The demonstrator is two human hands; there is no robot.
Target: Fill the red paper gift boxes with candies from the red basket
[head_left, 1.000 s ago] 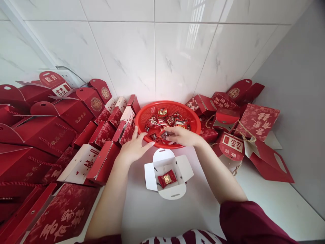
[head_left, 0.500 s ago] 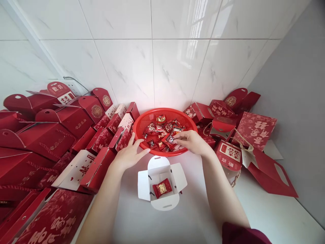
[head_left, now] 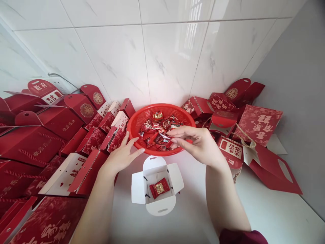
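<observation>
Between the finger and thumb of my right hand (head_left: 196, 142) is a dark red wrapped candy (head_left: 161, 138), held over the front of a red plastic basket (head_left: 132, 127). Several other wrapped candies (head_left: 166, 122) lie heaped inside this basket. My left hand (head_left: 124, 152) has its fingers spread at the basket's left front rim and holds nothing. In front of the basket stands a small gift box (head_left: 157, 208) with its white flaps folded outward. One red and gold wrapped candy (head_left: 159, 188) rests on the bottom of the box.
Rows of red gift boxes (head_left: 61, 122) crowd the left side of the white table (head_left: 189, 217). More red boxes with rope handles (head_left: 230, 152) stand and lean at the right. A tiled wall (head_left: 167, 64) rises behind the basket, with a socket and cable at the left.
My right hand has lifted the candy up from the heap and shifted slightly right. My left hand keeps its place near the rim. The camera view has tilted a little.
</observation>
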